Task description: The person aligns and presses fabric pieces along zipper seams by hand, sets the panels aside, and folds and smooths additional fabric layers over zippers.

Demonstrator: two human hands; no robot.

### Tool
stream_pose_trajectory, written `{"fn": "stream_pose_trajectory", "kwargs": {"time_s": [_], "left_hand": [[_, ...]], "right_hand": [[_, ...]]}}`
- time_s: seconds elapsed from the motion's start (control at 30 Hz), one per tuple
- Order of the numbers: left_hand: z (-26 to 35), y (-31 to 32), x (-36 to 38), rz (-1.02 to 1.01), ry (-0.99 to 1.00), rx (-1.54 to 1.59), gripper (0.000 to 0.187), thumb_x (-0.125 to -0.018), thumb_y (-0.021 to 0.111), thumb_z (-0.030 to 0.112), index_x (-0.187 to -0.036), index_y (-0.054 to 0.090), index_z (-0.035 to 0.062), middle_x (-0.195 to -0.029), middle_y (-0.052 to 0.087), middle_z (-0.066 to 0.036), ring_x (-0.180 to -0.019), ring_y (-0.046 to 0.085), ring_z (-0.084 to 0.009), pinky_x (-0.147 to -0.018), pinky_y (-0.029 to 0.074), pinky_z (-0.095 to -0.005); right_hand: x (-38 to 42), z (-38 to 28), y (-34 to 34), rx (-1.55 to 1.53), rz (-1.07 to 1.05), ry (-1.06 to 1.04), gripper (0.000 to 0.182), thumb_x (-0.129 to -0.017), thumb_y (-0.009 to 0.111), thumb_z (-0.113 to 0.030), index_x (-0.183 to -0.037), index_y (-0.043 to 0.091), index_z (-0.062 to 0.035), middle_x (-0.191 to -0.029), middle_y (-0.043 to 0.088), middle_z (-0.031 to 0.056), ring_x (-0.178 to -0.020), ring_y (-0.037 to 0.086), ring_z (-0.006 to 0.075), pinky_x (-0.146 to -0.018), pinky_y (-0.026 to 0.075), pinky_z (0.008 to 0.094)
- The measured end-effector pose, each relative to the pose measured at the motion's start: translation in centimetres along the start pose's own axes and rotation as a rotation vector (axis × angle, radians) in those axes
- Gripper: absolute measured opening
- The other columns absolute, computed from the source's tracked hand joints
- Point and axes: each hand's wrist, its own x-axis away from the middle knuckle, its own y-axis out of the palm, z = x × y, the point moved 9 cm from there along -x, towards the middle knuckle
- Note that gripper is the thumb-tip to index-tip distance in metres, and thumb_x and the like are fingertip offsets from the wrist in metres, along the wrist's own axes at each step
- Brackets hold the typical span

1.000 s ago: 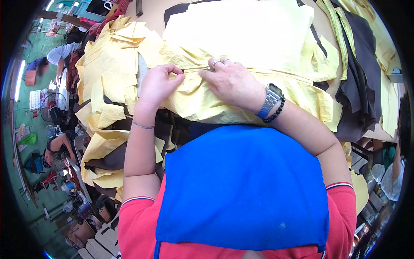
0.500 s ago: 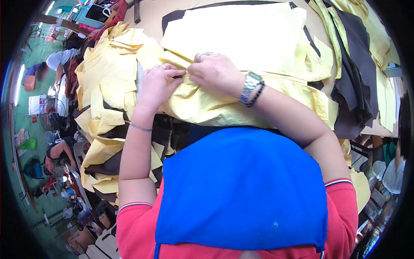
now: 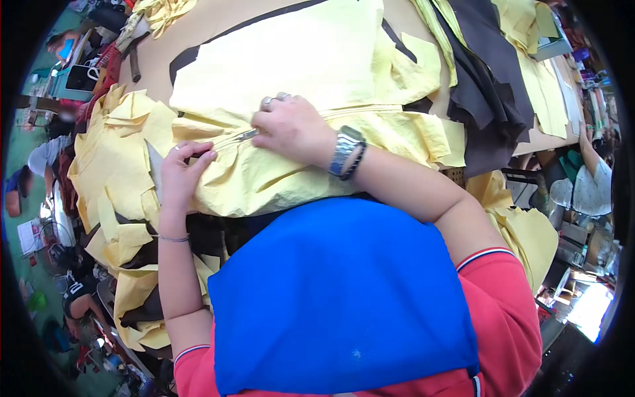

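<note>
Yellow fabric [image 3: 278,59] is spread over the table before me, with a seam running across it. At the left end of the seam, my left hand [image 3: 182,173] pinches the yellow cloth between thumb and fingers. Farther right, my right hand [image 3: 291,129] is closed around a small metal tool [image 3: 247,135], whose tip points left onto the seam. Most of the tool is hidden in the palm. Below the hands the cloth hangs in loose folds at the table's front edge.
Yellow pieces [image 3: 119,152] are heaped at the left. Dark fabric [image 3: 489,79] hangs over the right side. A blue tray [image 3: 74,81] and a red basket [image 3: 110,69] stand at the back left. Other people [image 3: 592,178] are at both sides.
The view has shifted, so the cloth appears farther left. My hands have moved apart along the seam, and the metal tool now shows at my right hand.
</note>
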Motion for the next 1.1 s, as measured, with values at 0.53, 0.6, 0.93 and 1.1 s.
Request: {"fn": "stream_pose_trajectory", "kwargs": {"time_s": [0.53, 0.6, 0.93, 1.1], "left_hand": [[-2.1, 0.4, -0.5, -0.100, -0.108, 0.153, 0.020, -0.085, 0.084, 0.012, -0.101, 0.079, 0.0003, -0.091, 0.069, -0.001, -0.087, 0.061, -0.0093, -0.080, 0.047, -0.0250], [-2.0, 0.3, -0.9, -0.132, -0.109, 0.098, 0.020, -0.086, 0.084, 0.014, -0.100, 0.079, 0.0002, -0.092, 0.070, -0.001, -0.087, 0.062, -0.0090, -0.080, 0.048, -0.0251], [6.9, 4.0, -3.7, -0.183, 0.212, -0.218, 0.017, -0.086, 0.081, 0.015, -0.101, 0.080, 0.0068, -0.092, 0.069, -0.005, -0.083, 0.065, -0.0174, -0.078, 0.052, -0.0314], [3.9, 5.1, -4.0, -0.381, 0.045, 0.064, 0.021, -0.088, 0.080, 0.012, -0.107, 0.079, 0.0048, -0.093, 0.065, 0.001, -0.084, 0.059, -0.0116, -0.077, 0.048, -0.0271]], "right_hand": [[12.6, 12.3, -14.1, 0.118, -0.073, 0.371, 0.021, -0.086, 0.079, -0.022, -0.101, 0.081, -0.0077, -0.093, 0.072, 0.0097, -0.091, 0.068, 0.0275, -0.085, 0.054, 0.0380], [12.7, 12.0, -15.1, 0.246, -0.126, 0.369, 0.020, -0.087, 0.079, -0.022, -0.100, 0.081, -0.0073, -0.094, 0.073, 0.0082, -0.092, 0.069, 0.0273, -0.085, 0.054, 0.0374], [9.8, -6.5, -3.6, 0.128, -0.109, -0.320, 0.034, -0.077, 0.086, -0.039, -0.094, 0.069, -0.0150, -0.096, 0.066, 0.0036, -0.093, 0.066, 0.0241, -0.082, 0.049, 0.0399], [10.6, -5.3, -1.4, 0.171, -0.001, -0.382, 0.016, -0.084, 0.080, -0.027, -0.091, 0.068, -0.0173, -0.091, 0.066, 0.0000, -0.090, 0.065, 0.0209, -0.081, 0.048, 0.0370]]}}
